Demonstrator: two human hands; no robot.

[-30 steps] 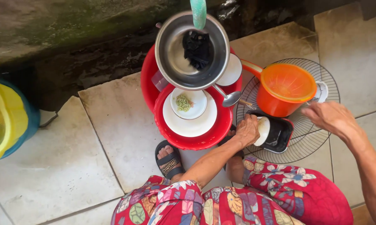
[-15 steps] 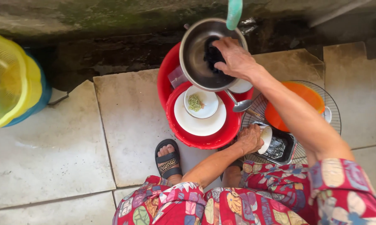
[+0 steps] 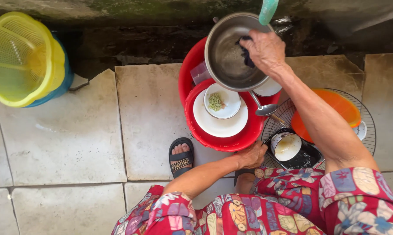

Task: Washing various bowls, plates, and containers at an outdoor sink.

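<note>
Right hand reaching into steel bowl, fingers closing on dark cloth against bowl's inner wall. Bowl sitting atop red basin on tiled floor. Left hand resting, fingers curled, at basin's near rim, beside white cup.

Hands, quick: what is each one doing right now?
Left hand: fingers curled on the rim of the red basin, holding nothing loose.
Right hand: closed on a dark cloth inside the steel bowl.
</note>
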